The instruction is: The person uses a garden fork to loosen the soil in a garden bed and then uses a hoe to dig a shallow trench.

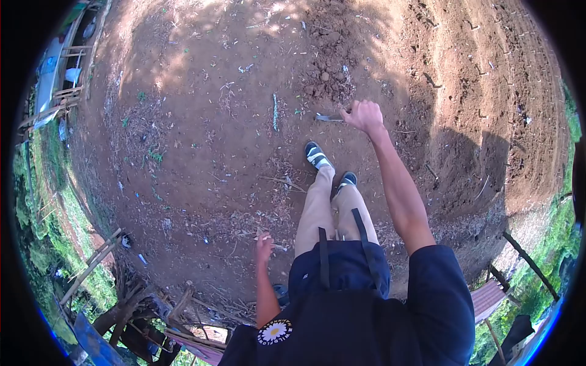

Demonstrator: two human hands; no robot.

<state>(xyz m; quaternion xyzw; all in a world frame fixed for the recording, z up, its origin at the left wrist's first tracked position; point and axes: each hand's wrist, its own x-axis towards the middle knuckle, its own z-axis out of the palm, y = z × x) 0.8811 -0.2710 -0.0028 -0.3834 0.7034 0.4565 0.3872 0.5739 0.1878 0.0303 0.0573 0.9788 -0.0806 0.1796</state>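
My right hand (364,116) is stretched forward over the bare soil, its fingers closed. From its left side sticks out a short, flat metal blade (329,117) like that of a knife; its handle is hidden in the fist. Lower down on the left, my left hand (264,247) hangs beside my leg with its fingers curled. A small pale piece (279,247) shows right by its fingertips, and I cannot tell whether the hand holds it.
Loose clods (326,67) lie ahead of my right hand. A pale green twisted strip (275,112) rests on the dirt. Tilled rows (482,67) with small plants run along the right. Wooden poles (91,268) and a wooden structure (67,91) border the left.
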